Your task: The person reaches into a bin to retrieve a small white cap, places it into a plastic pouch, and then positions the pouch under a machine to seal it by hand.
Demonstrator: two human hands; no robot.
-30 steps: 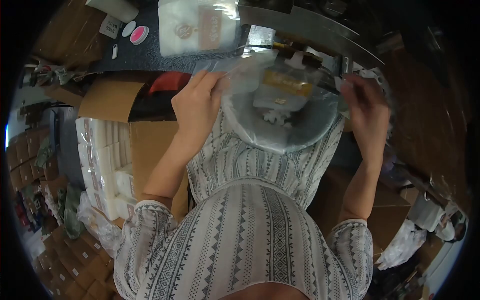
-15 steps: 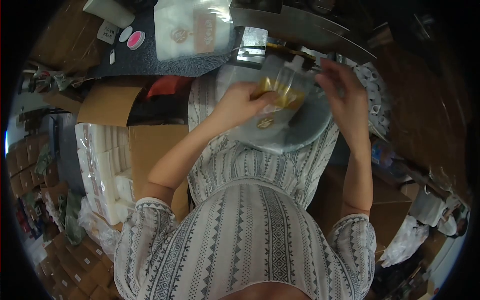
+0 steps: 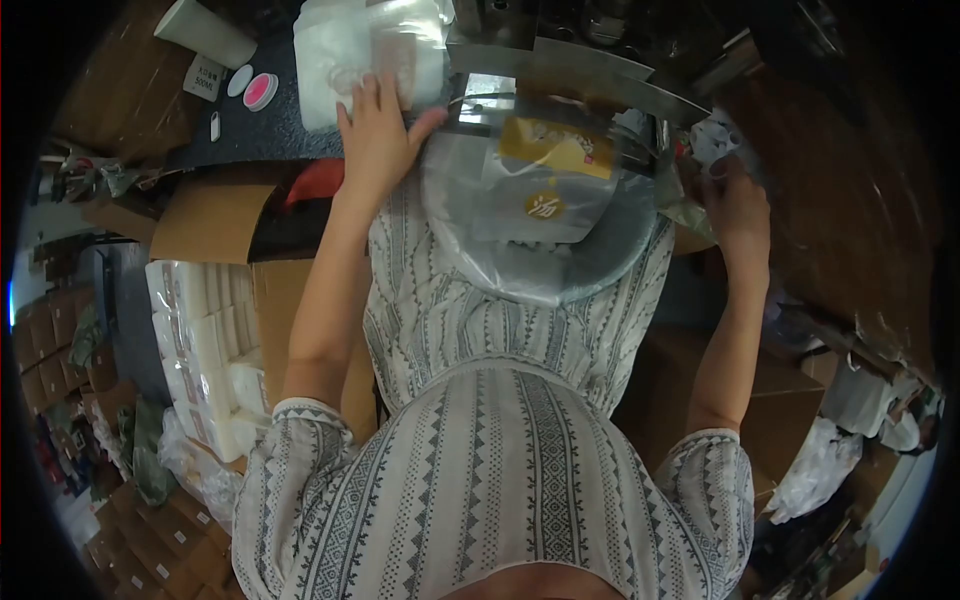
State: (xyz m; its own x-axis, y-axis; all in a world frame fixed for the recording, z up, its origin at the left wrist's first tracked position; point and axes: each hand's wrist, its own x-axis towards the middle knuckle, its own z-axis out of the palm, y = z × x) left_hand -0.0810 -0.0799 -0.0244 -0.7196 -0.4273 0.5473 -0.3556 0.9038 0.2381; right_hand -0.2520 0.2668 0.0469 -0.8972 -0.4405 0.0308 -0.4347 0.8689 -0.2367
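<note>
Packets [image 3: 340, 45] top centre look soft, slippery: your left hand [image 3: 380, 135] lies on them, fingers spread; pinch an edge.

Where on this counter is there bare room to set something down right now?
One bare patch: the dark counter between the pink lid, the white packet stack and the left hand. Crowded: the labelled clear bag fills the round tray; small white pieces crowd the right hand.
</note>
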